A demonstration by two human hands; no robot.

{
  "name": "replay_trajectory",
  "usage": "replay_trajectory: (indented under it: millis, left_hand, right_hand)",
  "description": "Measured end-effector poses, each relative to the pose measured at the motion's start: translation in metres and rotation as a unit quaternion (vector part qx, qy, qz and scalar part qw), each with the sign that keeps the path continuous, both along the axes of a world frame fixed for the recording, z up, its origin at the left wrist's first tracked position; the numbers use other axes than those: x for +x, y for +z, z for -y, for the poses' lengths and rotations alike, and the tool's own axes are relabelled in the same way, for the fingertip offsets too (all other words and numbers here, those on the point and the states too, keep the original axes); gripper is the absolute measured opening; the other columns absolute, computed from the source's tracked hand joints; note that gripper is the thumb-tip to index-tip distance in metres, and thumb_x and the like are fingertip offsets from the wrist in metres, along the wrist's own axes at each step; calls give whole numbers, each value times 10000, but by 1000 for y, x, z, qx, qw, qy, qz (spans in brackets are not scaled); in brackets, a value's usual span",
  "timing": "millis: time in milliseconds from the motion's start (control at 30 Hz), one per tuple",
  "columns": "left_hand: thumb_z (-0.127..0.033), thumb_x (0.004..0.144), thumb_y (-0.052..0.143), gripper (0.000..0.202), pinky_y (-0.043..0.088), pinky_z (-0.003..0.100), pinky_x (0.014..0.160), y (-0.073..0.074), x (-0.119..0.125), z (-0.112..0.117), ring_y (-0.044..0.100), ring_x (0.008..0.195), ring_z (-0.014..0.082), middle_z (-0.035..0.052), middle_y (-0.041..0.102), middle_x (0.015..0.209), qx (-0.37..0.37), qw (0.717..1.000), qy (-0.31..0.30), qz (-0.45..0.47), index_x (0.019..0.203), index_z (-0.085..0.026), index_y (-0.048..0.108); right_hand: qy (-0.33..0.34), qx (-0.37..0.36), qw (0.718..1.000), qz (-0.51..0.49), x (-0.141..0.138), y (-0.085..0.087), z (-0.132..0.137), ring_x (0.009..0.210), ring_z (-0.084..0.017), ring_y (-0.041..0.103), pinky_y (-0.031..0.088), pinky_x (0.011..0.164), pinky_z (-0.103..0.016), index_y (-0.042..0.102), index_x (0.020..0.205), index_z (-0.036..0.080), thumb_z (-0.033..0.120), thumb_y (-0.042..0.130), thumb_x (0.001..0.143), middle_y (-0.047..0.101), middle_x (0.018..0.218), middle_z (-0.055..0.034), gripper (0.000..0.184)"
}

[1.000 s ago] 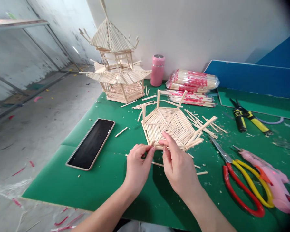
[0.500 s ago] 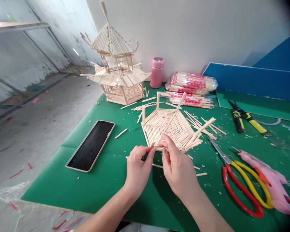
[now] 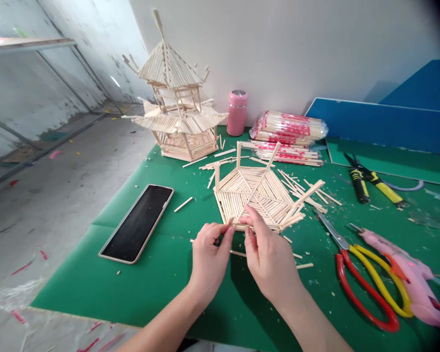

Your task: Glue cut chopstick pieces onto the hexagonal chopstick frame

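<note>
A hexagonal base of pale wooden sticks [image 3: 258, 190] lies flat before me, with short upright or slanting stick posts at several corners. At its near left corner, my left hand [image 3: 210, 249] pinches a short wooden stick [image 3: 231, 221] between thumb and fingers. My right hand [image 3: 269, 249] is closed about the near edge of the base, its index finger stretched over the woven top and its thumb below. The fingers hide part of that edge, so the exact contact is hard to see.
Behind stands a stick pagoda [image 3: 179, 122], near a pink flask [image 3: 237, 112] and bagged sticks [image 3: 289, 127]. A phone [image 3: 137, 224] lies left. Scissors [image 3: 370, 283], a pink glue gun [image 3: 403, 274] and pliers [image 3: 376, 181] lie right. Loose sticks [image 3: 300, 188] are scattered around the base.
Both hands keep nearly the same grip and place at the near edge of the base. The view has shifted slightly; nothing has been let go.
</note>
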State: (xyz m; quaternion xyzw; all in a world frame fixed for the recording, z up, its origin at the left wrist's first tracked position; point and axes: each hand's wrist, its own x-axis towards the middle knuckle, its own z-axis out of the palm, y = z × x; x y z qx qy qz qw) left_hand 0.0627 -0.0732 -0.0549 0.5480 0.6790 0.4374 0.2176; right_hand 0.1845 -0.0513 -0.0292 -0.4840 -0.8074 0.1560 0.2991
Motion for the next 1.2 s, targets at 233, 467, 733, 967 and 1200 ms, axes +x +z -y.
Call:
replay_trajectory:
  millis: [233,467,733,967,1200]
  left_hand:
    - [-279,790,525,162,397,245,528,0,0,-1,510,581,138,3,588,618,-1,1000,-7,6,713,-181,628]
    - [-260,785,528,163,395,242,517,-1,-1,-1,513,572,138,5,591,608,6,1000,-5,2,682,-179,624]
    - [-265,787,527,171,393,246,516,0,-1,-1,506,577,142,4,568,593,10,1000,-1,-5,680,-173,623]
    - [-266,789,523,168,398,246,521,-1,-1,-1,514,575,138,3,575,605,15,1000,-3,-4,682,-176,617]
    - [-270,780,534,159,392,244,517,0,-1,-1,508,568,137,2,577,596,18,1000,-3,-2,683,-177,618]
  right_hand:
    - [-4,2,1000,7,-1,1,1,822,-192,651,522,658,-309,387,1246,88,139,332,839,665,1001,-101,414]
    - [0,-7,1000,7,-2,2,0,829,-203,650,524,650,-319,380,1247,89,132,327,840,662,1005,-107,413]
    - [1,-24,1000,-13,-1,-1,2,827,-199,645,519,663,-331,362,1270,103,143,331,848,651,1031,-98,424]
    - [2,-16,1000,0,-2,1,0,848,-200,643,517,663,-314,372,1257,107,133,322,840,651,1036,-98,420]
    - [-5,-10,1000,5,0,2,1,828,-192,648,514,666,-302,386,1246,108,141,333,837,661,1013,-93,414]
